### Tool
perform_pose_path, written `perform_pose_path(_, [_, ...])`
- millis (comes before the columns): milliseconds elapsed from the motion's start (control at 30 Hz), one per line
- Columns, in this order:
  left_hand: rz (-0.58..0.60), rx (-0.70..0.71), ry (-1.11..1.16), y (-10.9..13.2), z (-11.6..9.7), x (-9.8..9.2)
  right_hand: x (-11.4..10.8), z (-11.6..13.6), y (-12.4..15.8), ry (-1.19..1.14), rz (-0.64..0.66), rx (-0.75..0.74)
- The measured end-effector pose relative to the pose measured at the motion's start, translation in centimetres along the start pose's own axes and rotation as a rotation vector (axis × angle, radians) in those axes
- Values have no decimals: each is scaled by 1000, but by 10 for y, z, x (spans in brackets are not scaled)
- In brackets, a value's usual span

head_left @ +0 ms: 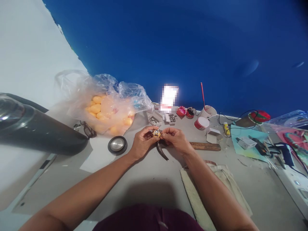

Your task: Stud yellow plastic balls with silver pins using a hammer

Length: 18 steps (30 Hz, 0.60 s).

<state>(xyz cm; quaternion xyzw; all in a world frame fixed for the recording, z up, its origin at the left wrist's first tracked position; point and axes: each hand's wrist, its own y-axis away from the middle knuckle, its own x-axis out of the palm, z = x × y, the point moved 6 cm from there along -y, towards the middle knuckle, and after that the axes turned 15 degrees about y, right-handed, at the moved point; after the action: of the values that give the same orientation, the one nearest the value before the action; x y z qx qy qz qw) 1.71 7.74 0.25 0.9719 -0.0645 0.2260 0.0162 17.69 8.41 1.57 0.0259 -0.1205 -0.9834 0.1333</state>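
Over the middle of the table, a small yellow rounded piece with shiny silvery studs on it is between my two hands. My left hand pinches it from the left with thumb and fingers. The fingertips of my right hand are pinched together at its right side; whether they hold a separate tiny part is too small to tell. Right below lies a claw hammer, its dark curved claw pointing toward me and its wooden handle running out to the right, partly hidden by my right hand and wrist.
Behind my hands stand small boxes of metal bits. A clear bag of yellow egg-shaped pieces is left, near a black round lid. Paint pots stand back right. A cloth lies under my right forearm.
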Motion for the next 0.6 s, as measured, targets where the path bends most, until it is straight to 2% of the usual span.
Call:
perform_pose_path(400, [5,52,0,1,-1,2,-2,-7,-2,-20,10,34])
perform_pose_path(600, [25,234,-103,5,-11,5,-1,-11,0,-46,18,80])
